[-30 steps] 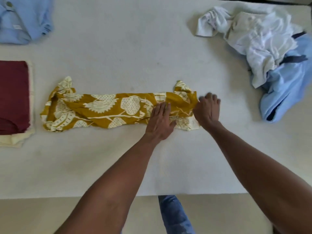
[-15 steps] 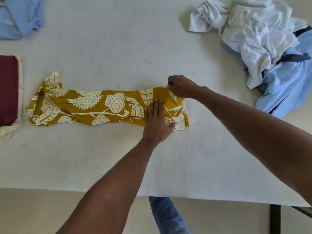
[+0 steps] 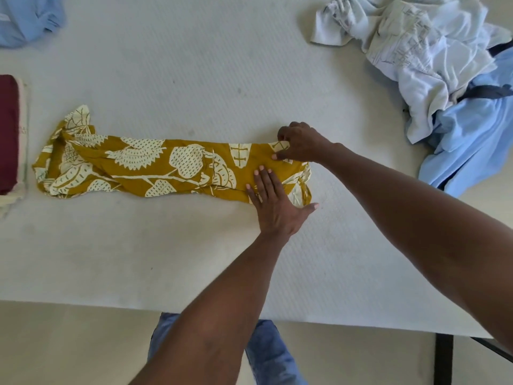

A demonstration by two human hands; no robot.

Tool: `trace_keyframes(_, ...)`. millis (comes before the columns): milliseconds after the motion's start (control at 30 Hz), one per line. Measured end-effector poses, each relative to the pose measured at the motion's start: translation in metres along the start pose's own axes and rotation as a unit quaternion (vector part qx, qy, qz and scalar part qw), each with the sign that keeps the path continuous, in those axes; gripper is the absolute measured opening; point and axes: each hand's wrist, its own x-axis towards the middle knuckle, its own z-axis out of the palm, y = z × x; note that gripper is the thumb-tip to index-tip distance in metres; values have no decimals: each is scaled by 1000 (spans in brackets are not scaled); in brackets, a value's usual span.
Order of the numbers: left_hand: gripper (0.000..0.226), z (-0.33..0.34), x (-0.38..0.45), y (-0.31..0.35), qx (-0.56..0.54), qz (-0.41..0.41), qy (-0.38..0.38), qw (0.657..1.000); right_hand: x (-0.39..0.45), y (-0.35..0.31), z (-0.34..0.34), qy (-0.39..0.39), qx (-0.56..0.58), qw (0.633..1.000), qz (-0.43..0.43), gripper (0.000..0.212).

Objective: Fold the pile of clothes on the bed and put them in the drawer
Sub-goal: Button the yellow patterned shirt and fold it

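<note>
L hand [image 3: 273, 202]: flat, fingers straight, pressing down on the near-right part of the mustard leaf-print garment [image 3: 155, 168], thumb spread out past its right end.
R hand [image 3: 298, 141]: curled, pinching the far-right corner of the same garment betw. thumb + fingers.
Maroon stack [image 3: 9, 132]: far left edge of frame, already folded, sits on a cream piece; just beside the garment's left end, not touching afaict.
Blue item [image 3: 27, 18]: top-left corner, partly out of frame.
Garment pos: long narrow strip lying L–R across mid bed [image 3: 194, 65], left end bunched/twisted, right end under both hands.
Unfolded pile [image 3: 433, 59]: top right, white + light-blue pieces, well apart from the strip.
Handling (est.): thin, limp, light fabric; no stiffness, will sag and creep if lifted from one pt. Prob. slides easily on the mattress cover.
Grip pts: take the corners at one end, keep one palm as anchor at the fold line.
Edges/room: near bed edge runs close below L wrist; open mattress beyond the strip and to its right up to the pile. Drawer not in view.
</note>
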Motion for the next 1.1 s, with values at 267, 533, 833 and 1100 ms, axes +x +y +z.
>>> trace_keyframes(267,84,12,0,6,4,1,7,1000,-1,-11,6,-27,-1,999,43,42)
trace_keyframes(533,34,-98,1,-57,-710,-121,-100,687,-19,-71,-49,-71,239,965,82,34)
trace_keyframes(833,44,-230,-9,-214,-912,-154,-104,366,36,-259,-84,-176,497,850,14,43)
trace_keyframes(1100,56,-254,20,-376,-848,-273,0,455,125,-408,-23,-24,384,922,35,45)
